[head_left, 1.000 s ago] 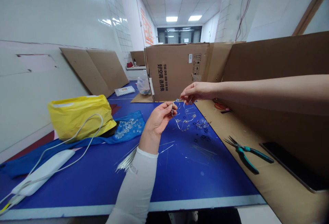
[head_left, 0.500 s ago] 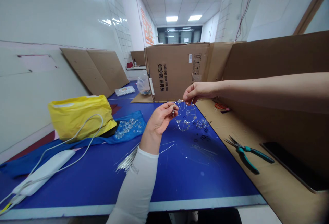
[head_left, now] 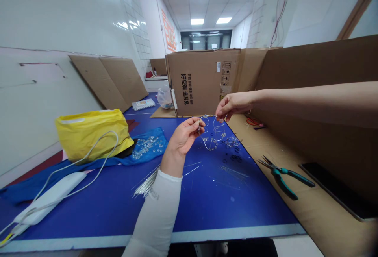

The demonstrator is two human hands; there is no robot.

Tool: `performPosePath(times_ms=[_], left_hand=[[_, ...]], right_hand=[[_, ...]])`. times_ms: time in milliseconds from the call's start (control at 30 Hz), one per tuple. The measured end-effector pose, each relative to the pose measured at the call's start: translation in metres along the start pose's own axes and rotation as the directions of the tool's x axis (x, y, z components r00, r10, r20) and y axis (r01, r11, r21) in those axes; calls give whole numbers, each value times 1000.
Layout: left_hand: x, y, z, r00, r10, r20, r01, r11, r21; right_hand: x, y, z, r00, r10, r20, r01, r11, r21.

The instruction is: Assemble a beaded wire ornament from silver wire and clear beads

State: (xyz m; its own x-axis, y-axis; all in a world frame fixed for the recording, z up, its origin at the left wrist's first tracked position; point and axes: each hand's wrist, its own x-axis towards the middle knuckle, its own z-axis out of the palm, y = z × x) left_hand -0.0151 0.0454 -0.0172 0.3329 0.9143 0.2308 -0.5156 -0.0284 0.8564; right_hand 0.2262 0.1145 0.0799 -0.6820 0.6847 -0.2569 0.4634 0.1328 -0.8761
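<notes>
Above the blue table, a silvery wire ring with clear beads is held up between both hands. My left hand pinches its left side between thumb and fingers. At the upper right of the ring, my right hand is closed with its fingertips on the wire. Small loops of wire curl inward between the beads. Just behind the ring on the table lie a beaded wire piece and several small dark rings. A bundle of straight wires rests beside my left forearm, partly covered by the sleeve.
Teal-handled pliers and a black phone lie on cardboard at right. Loose clear beads sit on a blue cloth, beside a yellow bag. A white power strip is at left; a large cardboard box stands behind.
My right hand has shifted slightly right along the upper part of the wire ring. My left hand keeps its pinch in nearly the same place.
</notes>
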Motion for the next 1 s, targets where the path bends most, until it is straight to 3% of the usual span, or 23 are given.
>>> performPosePath(times_ms=[333, 1000], left_hand=[[0, 4, 1, 1000, 5, -30, -5, 1000, -6], [0, 4, 1, 999, 4, -40, -4, 1000, -3]], right_hand=[[3, -7, 15, 971, -188, -148, 166, 974, -152], [9, -13, 6, 992, -113, -57, 104, 985, -136]])
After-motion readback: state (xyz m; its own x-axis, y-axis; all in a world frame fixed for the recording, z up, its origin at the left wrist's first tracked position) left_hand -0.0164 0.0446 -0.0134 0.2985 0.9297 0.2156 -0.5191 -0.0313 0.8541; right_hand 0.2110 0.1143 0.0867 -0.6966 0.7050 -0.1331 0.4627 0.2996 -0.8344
